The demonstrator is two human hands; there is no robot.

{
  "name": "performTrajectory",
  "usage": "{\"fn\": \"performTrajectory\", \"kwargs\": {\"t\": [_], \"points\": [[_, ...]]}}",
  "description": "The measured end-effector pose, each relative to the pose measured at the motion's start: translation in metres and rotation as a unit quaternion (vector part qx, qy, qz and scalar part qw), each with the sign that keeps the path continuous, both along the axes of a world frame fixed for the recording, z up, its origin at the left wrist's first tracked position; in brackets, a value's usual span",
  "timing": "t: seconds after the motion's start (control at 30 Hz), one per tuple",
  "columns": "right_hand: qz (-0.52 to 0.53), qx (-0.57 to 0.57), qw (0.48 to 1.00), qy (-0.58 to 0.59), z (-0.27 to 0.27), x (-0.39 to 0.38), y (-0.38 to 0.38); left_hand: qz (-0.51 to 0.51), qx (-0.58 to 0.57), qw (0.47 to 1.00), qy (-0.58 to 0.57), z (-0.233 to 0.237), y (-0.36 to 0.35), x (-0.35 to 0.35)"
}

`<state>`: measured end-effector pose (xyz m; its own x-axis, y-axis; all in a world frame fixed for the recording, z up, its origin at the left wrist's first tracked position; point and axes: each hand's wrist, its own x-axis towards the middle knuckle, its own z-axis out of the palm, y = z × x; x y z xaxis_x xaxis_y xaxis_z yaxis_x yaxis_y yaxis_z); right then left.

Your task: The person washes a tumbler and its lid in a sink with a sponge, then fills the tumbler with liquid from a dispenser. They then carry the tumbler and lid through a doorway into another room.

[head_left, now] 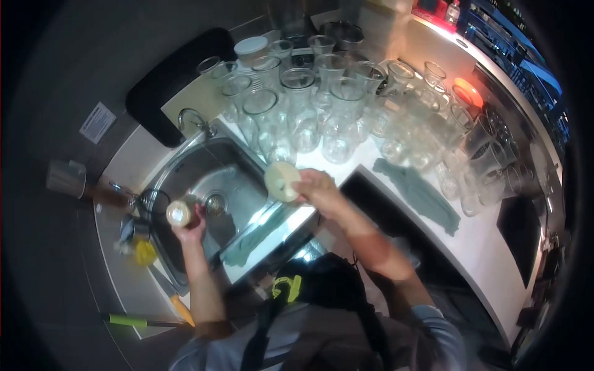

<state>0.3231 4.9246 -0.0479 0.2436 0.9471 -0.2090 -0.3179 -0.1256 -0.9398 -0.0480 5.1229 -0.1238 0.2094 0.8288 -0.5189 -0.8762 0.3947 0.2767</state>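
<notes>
Left hand [190, 227] gripping small glass [178, 213] over the sink [185, 162], mouth facing up. Right hand [318, 188] pinches pale disc [281, 181] over the sink's right rim, well apart from the glass.

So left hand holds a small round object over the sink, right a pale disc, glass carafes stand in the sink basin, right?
No. Head view shows the glass carafes on the counter beyond the sink, not in it. Left hand on small round object, right hand on pale disc: correct.
</notes>
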Motion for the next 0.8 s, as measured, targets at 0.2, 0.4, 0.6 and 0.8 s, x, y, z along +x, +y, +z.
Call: {"fn": "performTrajectory", "kwargs": {"t": [0.2,0.4,0.6,0.8], "points": [[-0.071,-0.028,0.996,-0.055,0.016,0.017,-0.027,-0.048,0.127,0.979,0.153,0.018,0.011,0.039],[-0.135,-0.045,0.986,-0.083,0.019,0.032,-0.073,-0.073,0.354,0.490,0.793,0.008,0.128,0.032],[-0.240,-0.093,0.960,-0.107,0.014,0.042,-0.130,-0.128,0.246,0.344,0.897,0.061,0.195,0.072],[-0.309,-0.129,0.937,-0.100,0.014,0.038,-0.147,-0.110,0.276,0.349,0.889,0.065,0.241,0.104]]}}
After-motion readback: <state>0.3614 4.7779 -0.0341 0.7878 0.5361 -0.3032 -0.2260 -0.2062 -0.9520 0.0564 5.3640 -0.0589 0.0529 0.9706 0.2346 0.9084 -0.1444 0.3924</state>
